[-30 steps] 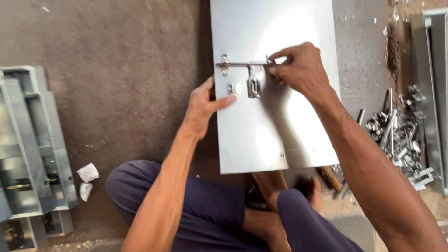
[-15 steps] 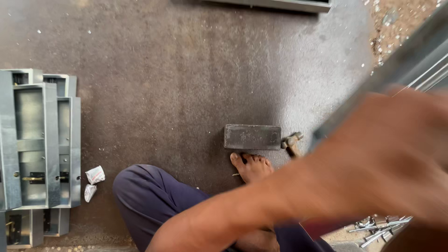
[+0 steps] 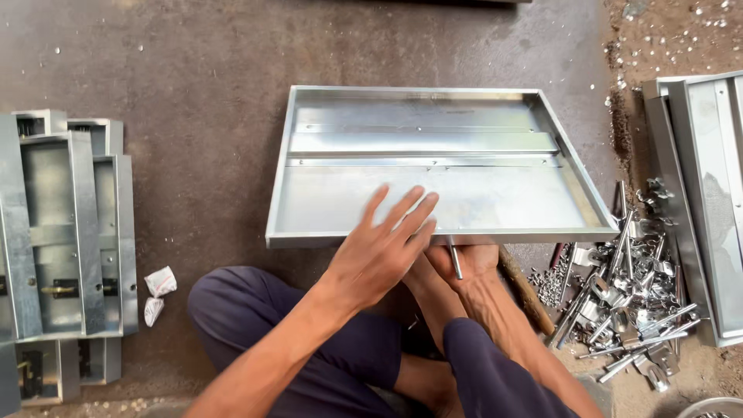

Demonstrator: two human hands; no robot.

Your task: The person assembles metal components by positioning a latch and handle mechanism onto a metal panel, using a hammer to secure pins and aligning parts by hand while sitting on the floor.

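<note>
Fingers of left hand (image 3: 379,251) spread wide on grey metal tray (image 3: 433,124); right hand hidden, grip untellable

The left hand (image 3: 383,251) is flat and open, with its fingers (image 3: 410,213) spread wide. The right hand is hidden.

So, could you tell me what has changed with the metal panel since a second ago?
The metal panel has been turned over, hollow side up. The right hand, which gripped its latch, is now out of view; the left hand rests on its near edge. The stacked boxes stayed put.
</note>
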